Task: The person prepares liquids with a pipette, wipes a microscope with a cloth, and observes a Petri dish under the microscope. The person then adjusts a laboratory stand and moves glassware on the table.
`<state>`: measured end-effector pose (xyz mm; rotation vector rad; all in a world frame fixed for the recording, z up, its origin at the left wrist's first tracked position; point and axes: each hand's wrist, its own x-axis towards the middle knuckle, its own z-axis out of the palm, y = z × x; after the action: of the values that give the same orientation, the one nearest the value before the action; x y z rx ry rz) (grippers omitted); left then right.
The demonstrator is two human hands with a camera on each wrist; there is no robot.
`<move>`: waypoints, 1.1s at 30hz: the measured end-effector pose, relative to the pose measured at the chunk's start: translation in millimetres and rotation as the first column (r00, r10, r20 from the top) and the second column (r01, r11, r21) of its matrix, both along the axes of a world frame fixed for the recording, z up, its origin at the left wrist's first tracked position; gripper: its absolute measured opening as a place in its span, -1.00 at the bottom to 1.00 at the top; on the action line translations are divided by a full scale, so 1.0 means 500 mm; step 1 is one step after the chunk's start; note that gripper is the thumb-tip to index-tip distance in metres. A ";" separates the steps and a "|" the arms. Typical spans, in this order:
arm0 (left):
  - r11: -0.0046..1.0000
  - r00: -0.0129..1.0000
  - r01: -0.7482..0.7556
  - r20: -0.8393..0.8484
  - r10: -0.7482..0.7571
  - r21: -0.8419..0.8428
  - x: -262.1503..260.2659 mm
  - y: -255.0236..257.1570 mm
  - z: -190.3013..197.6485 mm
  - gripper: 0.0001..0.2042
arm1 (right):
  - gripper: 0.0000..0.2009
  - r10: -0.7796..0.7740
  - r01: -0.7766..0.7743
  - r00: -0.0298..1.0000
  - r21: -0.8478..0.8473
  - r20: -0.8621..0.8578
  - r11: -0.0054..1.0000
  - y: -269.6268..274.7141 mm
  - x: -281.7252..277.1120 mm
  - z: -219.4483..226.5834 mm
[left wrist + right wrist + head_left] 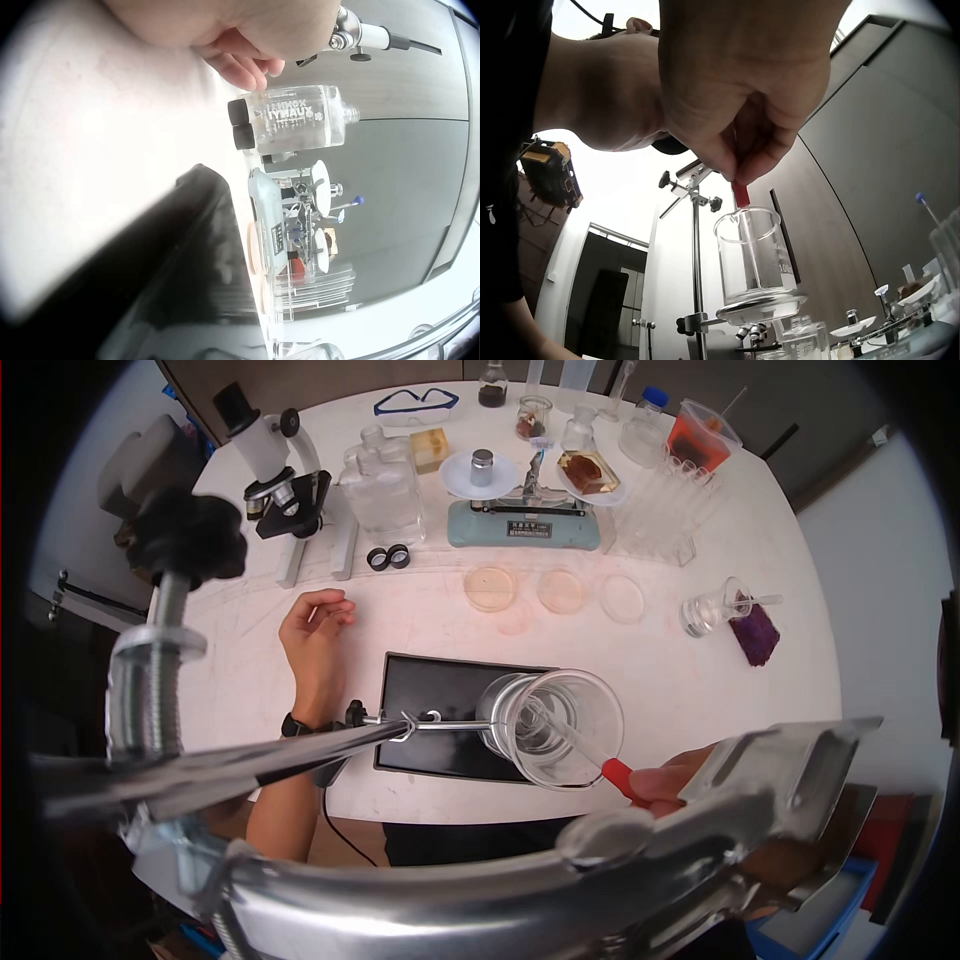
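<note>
My right hand (672,778) pinches the red end (741,194) of a clear rod, which slants down into a glass beaker (598,705). In the right wrist view the same beaker (739,259) stands on a metal ring (761,307) clamped to an upright stand rod (697,262). Below the beaker is the stand's black base (440,690). My left hand (318,630) rests on the white table with loosely bent fingers and holds nothing. In the left wrist view that hand (244,45) is near a clear bottle (296,118).
A teal balance (522,528) stands at the back, with a microscope (275,470) to its left and test tubes (670,500) to its right. Petri dishes (490,589) lie before it. A small beaker (703,612) is at the right. Metal stand parts (400,890) cross the foreground.
</note>
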<state>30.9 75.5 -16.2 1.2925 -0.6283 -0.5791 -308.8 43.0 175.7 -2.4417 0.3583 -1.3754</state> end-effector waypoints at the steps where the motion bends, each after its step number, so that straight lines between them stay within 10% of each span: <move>1: 1.000 1.000 -0.004 0.005 0.004 0.007 0.000 0.001 0.002 -0.75 | -0.83 -0.029 0.033 0.998 -0.073 0.060 0.997 -0.008 0.006 0.002; 13: 0.999 0.999 -0.028 0.017 0.027 0.043 -0.006 0.001 0.009 -0.76 | -0.70 0.242 -0.244 0.969 0.058 0.050 0.968 -0.064 -0.034 -0.011; 15: 0.999 1.000 -0.017 0.011 0.016 0.043 -0.004 0.002 0.007 -0.78 | -0.68 0.607 -0.307 0.751 0.676 -0.260 0.669 -0.098 -0.067 0.004; 19: 0.999 1.000 -0.028 0.007 0.027 0.033 -0.005 -0.001 0.006 -0.81 | -0.85 0.040 -0.026 0.998 0.242 -0.053 0.970 -0.022 -0.013 -0.018; 23: 0.999 1.000 -0.026 0.007 0.025 0.037 0.000 0.000 0.000 -0.85 | -0.89 0.255 -0.110 0.953 0.594 -0.166 0.797 -0.031 -0.030 0.014; 25: 0.999 1.000 -0.026 -0.001 0.026 0.027 -0.002 -0.001 0.001 -0.85 | -0.92 -0.017 0.083 0.984 0.374 -0.177 0.924 -0.006 -0.011 0.007; 33: 0.999 1.000 -0.026 0.001 0.026 0.031 -0.002 0.000 0.002 -0.85 | -0.72 0.028 -0.018 0.998 0.170 -0.057 0.985 -0.024 -0.007 -0.015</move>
<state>29.6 75.4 -14.9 1.3282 -0.6047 -0.5689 -312.1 31.2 168.2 -2.3431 0.4410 -1.2131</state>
